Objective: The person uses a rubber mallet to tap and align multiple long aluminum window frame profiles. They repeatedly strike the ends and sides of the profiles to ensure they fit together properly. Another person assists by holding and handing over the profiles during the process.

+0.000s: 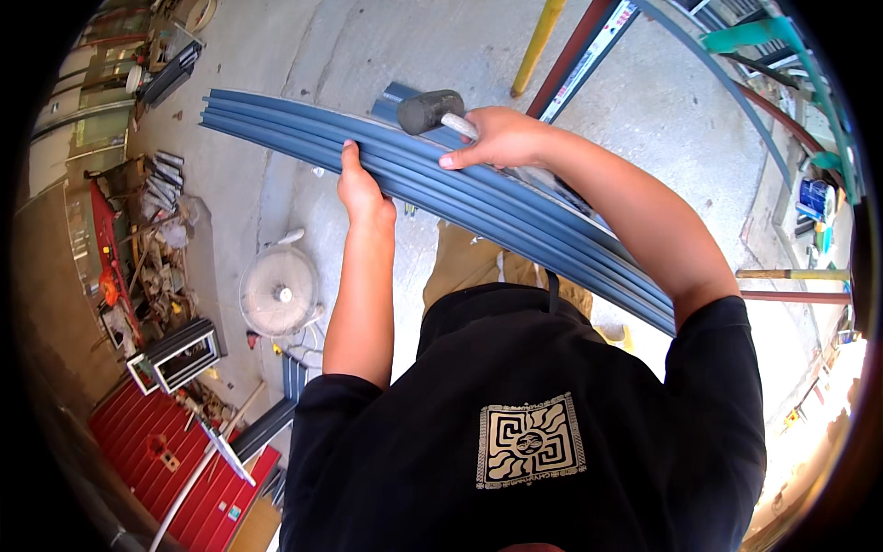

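Observation:
A long blue-grey ribbed metal profile (285, 127) stretches across in front of my body, from the upper left down to the right under my right forearm. My left hand (365, 187) grips its near edge, thumb laid over the top and the other fingers hidden beneath. Farther right, my right hand (504, 138) is closed on the pale handle of a mallet (430, 111) with a dark head. The thumb of that hand rests on the profile's upper face. The mallet head lies just beyond the profile's far edge; whether they touch I cannot tell.
A pedestal fan (279, 290) stands on the concrete floor at left. Past it are a scrap pile (161, 239), small window frames (184, 357) and a red panel (198, 478). A yellow pole (537, 46) and a dark red bar (575, 55) stand beyond my right hand.

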Tool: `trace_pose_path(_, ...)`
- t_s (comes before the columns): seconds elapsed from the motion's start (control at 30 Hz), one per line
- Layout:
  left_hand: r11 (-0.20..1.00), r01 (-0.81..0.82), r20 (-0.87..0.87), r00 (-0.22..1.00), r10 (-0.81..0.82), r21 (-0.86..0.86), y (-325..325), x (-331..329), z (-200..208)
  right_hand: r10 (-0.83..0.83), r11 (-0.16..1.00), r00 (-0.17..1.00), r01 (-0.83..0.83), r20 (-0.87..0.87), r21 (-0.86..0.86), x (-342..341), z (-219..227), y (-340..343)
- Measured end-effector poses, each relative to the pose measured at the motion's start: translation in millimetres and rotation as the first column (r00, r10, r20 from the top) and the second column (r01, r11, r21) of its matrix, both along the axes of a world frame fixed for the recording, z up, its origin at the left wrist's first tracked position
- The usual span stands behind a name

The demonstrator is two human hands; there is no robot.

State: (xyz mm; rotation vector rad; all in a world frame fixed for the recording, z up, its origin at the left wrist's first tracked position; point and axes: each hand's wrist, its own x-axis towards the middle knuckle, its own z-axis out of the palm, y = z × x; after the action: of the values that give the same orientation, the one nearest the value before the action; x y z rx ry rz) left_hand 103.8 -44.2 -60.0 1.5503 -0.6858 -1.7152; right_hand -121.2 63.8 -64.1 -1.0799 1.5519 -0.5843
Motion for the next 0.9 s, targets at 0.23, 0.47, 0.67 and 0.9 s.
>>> trace_pose_path(0.23, 1.0, 0.001, 0.033, 0.999, -0.002, 0.025, 3.5, 3.8, -0.9, -0.067, 0.991, 0.936, 0.023, 0.345, 0.131, -45.4, -23.4, 18.8)
trace_pose_path(0.47, 0.992, -0.071, 0.125, 0.991, 0.057, 0.106, 7.4, 6.0, 13.8, 0.056, 0.995, 0.957, -0.077, 0.285, 0.064, -33.8, -85.9, 12.5)
trace_pose_path(0.67, 0.981, -0.123, 0.204, 0.975, 0.092, 0.147, 7.7, 0.3, 23.7, 0.033, 0.976, 0.962, -0.089, 0.272, 0.198, -26.1, -76.3, -2.8)
trace_pose_path(0.9, 0.987, -0.103, 0.216, 0.973, 0.075, 0.122, 11.2, 5.4, 24.6, 0.178, 0.983, 0.949, -0.185, 0.259, 0.003, -20.8, -77.6, 7.9)
